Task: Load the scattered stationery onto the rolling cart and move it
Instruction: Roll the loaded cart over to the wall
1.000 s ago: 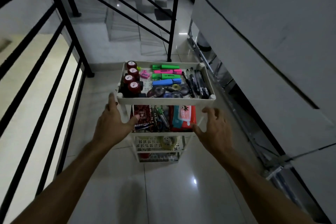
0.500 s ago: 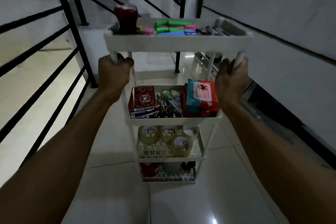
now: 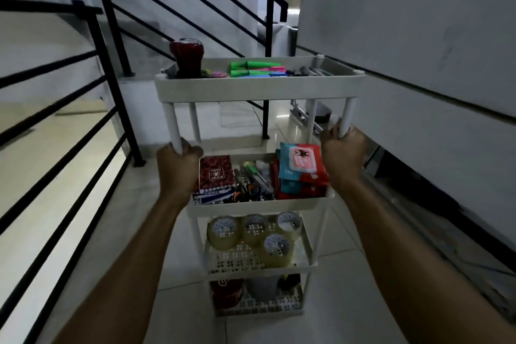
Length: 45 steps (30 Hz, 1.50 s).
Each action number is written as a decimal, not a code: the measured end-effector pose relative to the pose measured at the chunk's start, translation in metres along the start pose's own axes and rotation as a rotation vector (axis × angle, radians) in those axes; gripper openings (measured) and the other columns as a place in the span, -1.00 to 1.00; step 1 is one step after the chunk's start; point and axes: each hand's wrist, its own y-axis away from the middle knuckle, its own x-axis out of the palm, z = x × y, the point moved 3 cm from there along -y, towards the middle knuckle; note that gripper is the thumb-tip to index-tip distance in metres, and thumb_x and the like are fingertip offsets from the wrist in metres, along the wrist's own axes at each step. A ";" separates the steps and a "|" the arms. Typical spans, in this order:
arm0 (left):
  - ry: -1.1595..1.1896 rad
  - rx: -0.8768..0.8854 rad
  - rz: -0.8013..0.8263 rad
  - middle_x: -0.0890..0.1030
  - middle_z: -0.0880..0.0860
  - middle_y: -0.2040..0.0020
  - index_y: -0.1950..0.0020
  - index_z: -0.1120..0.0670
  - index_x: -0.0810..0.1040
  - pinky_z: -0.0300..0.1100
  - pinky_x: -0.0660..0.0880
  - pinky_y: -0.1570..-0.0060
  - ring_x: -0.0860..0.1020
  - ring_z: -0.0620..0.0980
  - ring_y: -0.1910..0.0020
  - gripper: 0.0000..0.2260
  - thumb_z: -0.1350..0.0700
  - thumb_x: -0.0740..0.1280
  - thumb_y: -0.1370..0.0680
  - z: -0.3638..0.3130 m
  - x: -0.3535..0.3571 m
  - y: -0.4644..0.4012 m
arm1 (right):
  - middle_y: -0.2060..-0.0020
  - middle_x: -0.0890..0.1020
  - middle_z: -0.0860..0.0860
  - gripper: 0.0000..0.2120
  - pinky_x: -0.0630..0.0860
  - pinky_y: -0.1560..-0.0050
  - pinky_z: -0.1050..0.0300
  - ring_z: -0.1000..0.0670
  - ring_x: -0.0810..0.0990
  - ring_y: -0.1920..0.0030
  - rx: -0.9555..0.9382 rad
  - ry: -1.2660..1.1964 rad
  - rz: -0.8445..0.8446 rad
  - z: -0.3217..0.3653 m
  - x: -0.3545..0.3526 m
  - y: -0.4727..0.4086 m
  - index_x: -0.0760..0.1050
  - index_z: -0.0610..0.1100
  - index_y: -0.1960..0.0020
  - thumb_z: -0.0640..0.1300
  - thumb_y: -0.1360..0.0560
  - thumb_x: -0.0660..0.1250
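Head view: left hand [image 3: 178,163] and right hand [image 3: 342,152] fisted around white four-tier plastic cart [image 3: 257,86] near posts; push low, steadily, clear of black stair railing [image 3: 117,70].

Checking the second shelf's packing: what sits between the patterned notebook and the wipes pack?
In the head view, a jumble of pens and scissors lies between notebook and wipes pack.

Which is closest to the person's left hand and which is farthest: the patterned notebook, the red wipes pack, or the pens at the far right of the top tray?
From the left hand gripping the cart's near-left post:
1. Patterned notebook, right beside the hand on the second shelf.
2. Red wipes pack, across the same shelf, on its right side.
3. Pens, up on the top tray, far right.
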 end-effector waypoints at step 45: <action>0.028 -0.195 0.194 0.26 -0.02 0.58 0.57 -0.02 0.24 -0.31 0.17 0.55 0.23 -0.08 0.62 -0.51 0.39 0.34 -0.40 0.007 -0.008 0.011 | 0.01 0.68 -0.12 -0.85 0.67 0.08 0.01 0.00 0.71 0.13 0.322 -0.156 0.334 -0.068 -0.009 0.030 0.54 -0.14 -0.06 -0.28 -0.51 0.34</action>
